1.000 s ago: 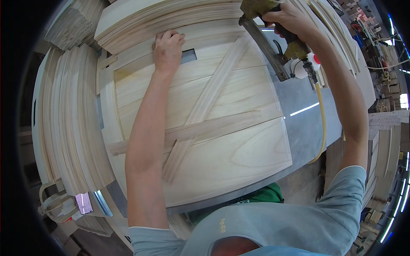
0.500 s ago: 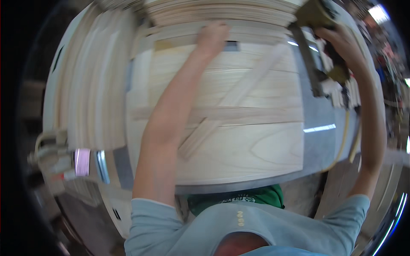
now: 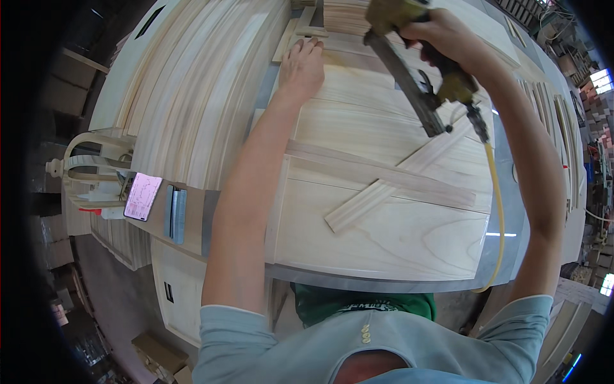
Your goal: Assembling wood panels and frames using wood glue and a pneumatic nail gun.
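Your R hand [image 3: 441, 37] grips the nail gun [image 3: 404, 80] by its handle, above wood panel [image 3: 409, 246]. Your L hand [image 3: 302, 70] rests nr panel's far-L corner, fingers unclenched

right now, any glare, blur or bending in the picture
In the head view, a bright streak of glare lies on the grey tabletop at right; its near edge bows with fisheye distortion; the nail gun looks slightly blurred toward its top.
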Demonstrator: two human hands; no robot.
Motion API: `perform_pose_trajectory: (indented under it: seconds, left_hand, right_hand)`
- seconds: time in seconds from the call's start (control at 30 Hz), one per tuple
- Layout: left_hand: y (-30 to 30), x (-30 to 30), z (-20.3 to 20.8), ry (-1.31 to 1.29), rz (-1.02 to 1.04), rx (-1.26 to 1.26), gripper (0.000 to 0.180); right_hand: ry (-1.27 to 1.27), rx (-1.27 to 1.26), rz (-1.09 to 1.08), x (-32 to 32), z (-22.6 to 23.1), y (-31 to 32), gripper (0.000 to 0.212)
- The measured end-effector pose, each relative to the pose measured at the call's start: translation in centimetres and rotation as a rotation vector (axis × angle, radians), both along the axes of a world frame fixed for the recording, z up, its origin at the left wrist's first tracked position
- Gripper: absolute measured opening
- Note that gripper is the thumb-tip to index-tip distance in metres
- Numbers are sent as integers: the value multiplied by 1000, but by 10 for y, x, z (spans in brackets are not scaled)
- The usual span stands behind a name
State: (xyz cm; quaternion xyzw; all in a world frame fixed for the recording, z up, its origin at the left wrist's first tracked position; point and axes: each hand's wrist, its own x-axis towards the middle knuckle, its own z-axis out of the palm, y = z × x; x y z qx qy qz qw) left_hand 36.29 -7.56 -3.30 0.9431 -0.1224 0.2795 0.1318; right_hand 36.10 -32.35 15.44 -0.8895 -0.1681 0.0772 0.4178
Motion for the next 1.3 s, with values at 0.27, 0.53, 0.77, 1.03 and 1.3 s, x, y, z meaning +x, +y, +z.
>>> perform_pose_trajectory:
  seconds: [0.27,0.53,0.77,1.03,1.3]
  left_hand:
    - [-2,2,-3,-28,1,-41,36]
    - [3,2,-3,-33,13,-50,38]
    - [-4,3,3,-46,-22,-47,37]
    - [4,6,0,-23,-25,-31,38]
    - [4,8,0,21,-26,-35,36]
  right_hand:
    - [157,-120,-32,26,-5,68,17]
    - [149,-138,-72,18,2,48,15]
    - [-152,265,526,21,-16,-32,14]
    - [14,-258,-223,1,-6,-84,27]
    - [14,-352,-250,-19,-9,-114,31]
